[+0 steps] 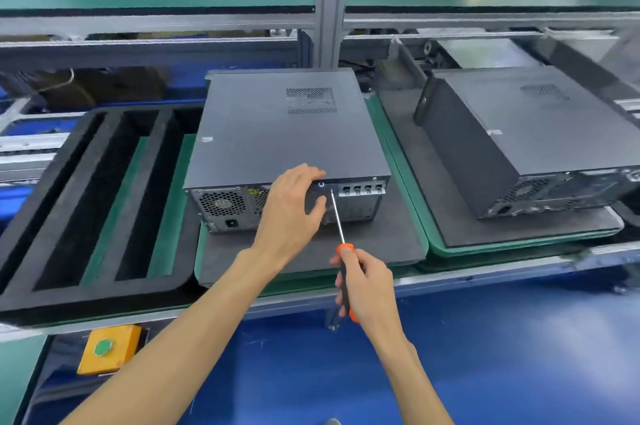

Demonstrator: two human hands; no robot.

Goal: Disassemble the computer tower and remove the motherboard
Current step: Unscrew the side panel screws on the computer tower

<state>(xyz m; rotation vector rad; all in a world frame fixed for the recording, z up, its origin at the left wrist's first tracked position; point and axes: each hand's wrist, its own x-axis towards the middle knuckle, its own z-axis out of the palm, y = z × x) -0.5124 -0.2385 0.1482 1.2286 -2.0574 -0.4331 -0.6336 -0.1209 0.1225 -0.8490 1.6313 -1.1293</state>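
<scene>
A dark grey computer tower [277,133] lies on its side on a grey foam pad [398,244], its rear panel facing me. My left hand [294,206] rests on the tower's near top edge, fingers on the side panel and thumb against the rear panel. My right hand [363,282] grips a screwdriver [341,244] with an orange and black handle. Its metal shaft points up at the rear panel, the tip close to a screw just under the top edge. The side panel is closed, so the motherboard is hidden.
A second tower [519,133] lies on a pad to the right. A black foam tray [97,199] with long slots sits to the left. A yellow box with a green button [107,348] is mounted below the bench edge. An aluminium frame post [329,1] rises behind.
</scene>
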